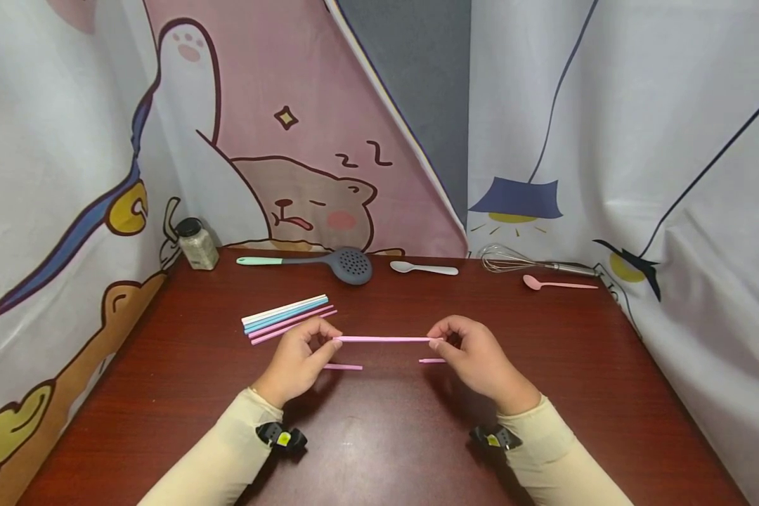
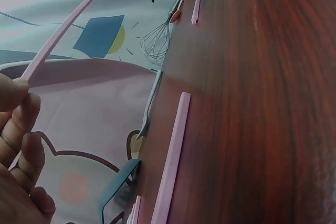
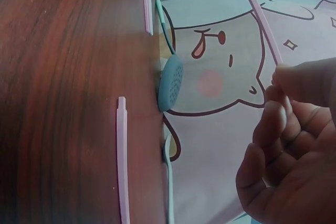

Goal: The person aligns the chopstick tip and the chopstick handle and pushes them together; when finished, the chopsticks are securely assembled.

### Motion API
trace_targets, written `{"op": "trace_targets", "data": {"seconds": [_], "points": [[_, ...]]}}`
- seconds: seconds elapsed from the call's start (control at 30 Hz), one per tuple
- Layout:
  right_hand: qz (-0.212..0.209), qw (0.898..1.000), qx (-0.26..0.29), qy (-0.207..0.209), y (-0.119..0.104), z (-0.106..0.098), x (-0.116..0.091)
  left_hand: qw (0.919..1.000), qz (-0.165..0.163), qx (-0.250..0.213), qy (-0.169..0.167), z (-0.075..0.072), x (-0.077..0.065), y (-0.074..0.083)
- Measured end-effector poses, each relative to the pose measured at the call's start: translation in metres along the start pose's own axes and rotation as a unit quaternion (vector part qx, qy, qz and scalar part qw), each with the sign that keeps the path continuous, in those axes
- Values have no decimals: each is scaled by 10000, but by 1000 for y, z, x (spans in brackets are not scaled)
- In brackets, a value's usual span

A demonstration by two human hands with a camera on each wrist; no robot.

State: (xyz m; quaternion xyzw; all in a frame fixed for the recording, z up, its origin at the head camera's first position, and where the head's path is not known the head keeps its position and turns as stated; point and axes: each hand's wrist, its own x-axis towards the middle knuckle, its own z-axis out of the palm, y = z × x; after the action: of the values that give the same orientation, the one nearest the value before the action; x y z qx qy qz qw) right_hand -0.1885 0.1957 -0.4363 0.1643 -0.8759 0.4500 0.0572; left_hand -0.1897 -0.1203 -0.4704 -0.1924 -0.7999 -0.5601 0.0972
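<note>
A thin pink stick (image 1: 384,339) is stretched level above the table between both hands. My left hand (image 1: 300,358) pinches its left end between thumb and forefinger. The right end is pinched by my right hand (image 1: 474,355) in the same way. Below, two more pink pieces lie on the table: one piece (image 1: 346,367) beneath the left hand, another piece (image 1: 431,361) beneath the right, each partly hidden. The right wrist view shows a narrower tip on the right piece (image 3: 122,161). Beyond the left hand lie several white, blue and pink sticks (image 1: 284,309) side by side.
Along the table's (image 1: 379,436) back edge are a lidded jar (image 1: 197,246), a slotted skimmer (image 1: 351,266), a white spoon (image 1: 424,268), a whisk (image 1: 531,262) and a pink spoon (image 1: 559,284). A printed curtain (image 1: 303,190) encloses the back and sides.
</note>
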Motion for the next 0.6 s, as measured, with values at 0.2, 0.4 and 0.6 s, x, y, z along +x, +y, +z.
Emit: {"op": "trace_targets", "data": {"seconds": [0.2,0.4,0.6], "points": [[-45,9996,-130,227,-1,3,-1,9996,247,-54,-83,1,-1,1],[-87,9995,-24,311,-1,8,-2,9996,284,33,-15,0,-1,1],[-51,9996,41,269,4,10,0,9989,323,298,-149,-9,3,-6]]}}
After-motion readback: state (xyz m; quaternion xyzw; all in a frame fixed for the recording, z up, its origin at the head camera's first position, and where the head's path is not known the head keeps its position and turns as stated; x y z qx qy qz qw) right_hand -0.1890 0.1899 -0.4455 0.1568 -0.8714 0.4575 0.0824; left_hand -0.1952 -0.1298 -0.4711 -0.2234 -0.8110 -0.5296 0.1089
